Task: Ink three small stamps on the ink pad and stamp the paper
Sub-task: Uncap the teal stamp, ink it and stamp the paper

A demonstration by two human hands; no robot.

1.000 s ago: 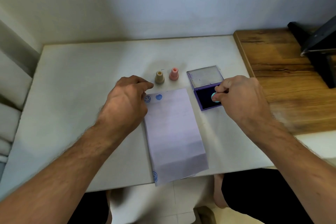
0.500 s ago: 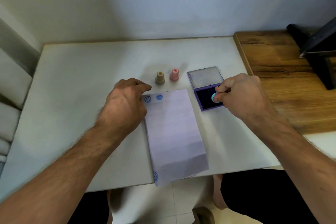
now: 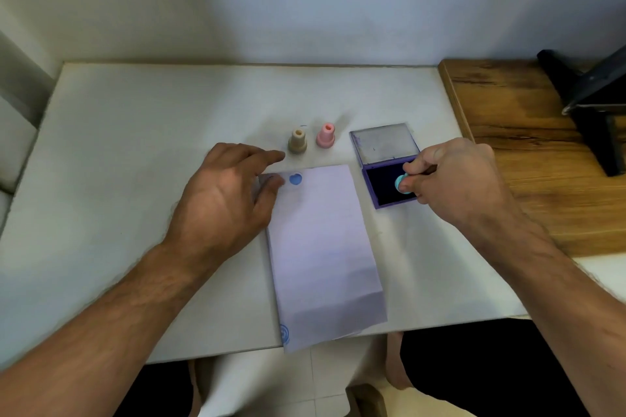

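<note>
On the white worktop [image 3: 135, 152], the right hand [image 3: 454, 179] pinches a small teal stamp [image 3: 401, 183] between thumb and fingertips and holds it face down on the dark pad of the open purple ink pad [image 3: 386, 188], whose lid [image 3: 384, 143] is tilted back. The left hand [image 3: 223, 200] lies with fingers extended, thumb resting on the top left corner of the lilac paper [image 3: 321, 247], holding nothing. 1 blue heart print [image 3: 295, 179] shows near that corner (any print beside it is hidden by the thumb). 2 further stamps, beige [image 3: 297, 141] and pink [image 3: 326, 135], stand upright just beyond the paper's top edge. Step in hand, as judged: inking stamp 3 of 3. The next move calls for a straight lift off the pad, a carry to bare paper beside the heart, and a firm vertical press while the left hand steadies the sheet.
</note>
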